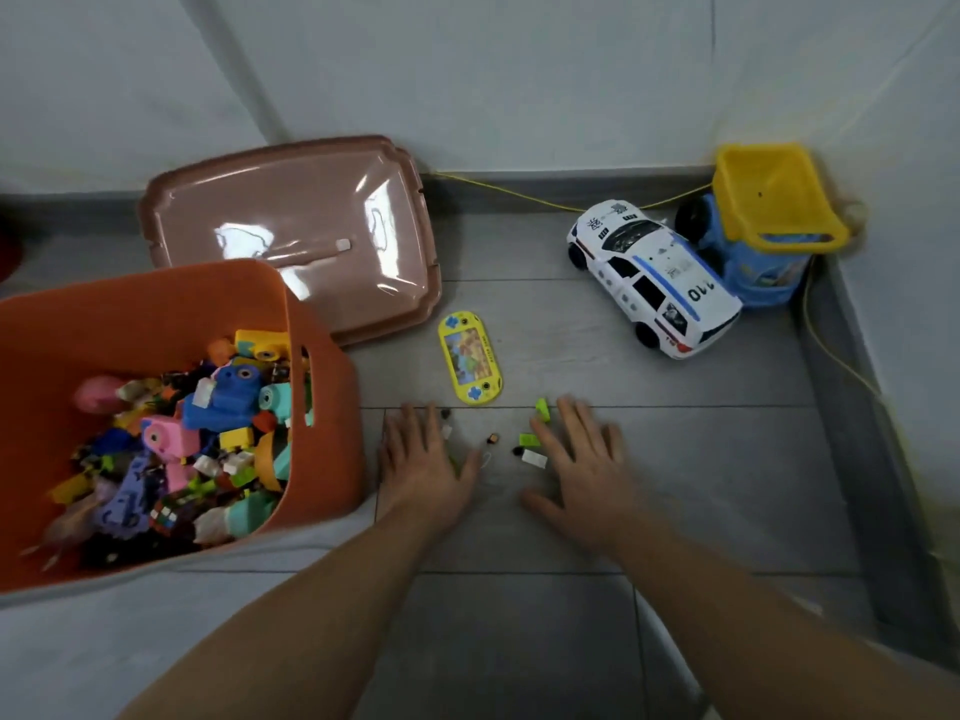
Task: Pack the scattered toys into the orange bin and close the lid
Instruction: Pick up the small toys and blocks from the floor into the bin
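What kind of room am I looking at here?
Likely a play corner in a home: a grey tiled floor meeting white walls, an orange bin full of small toys, and a toy police car beside a blue and yellow toy truck.

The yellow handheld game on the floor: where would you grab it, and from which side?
Take the yellow handheld game across its narrow middle, thumb on one long edge, fingers on the other, probably coming down from above. It lies flat, screen up, with bare floor along both long edges, so nothing blocks a pinch there.
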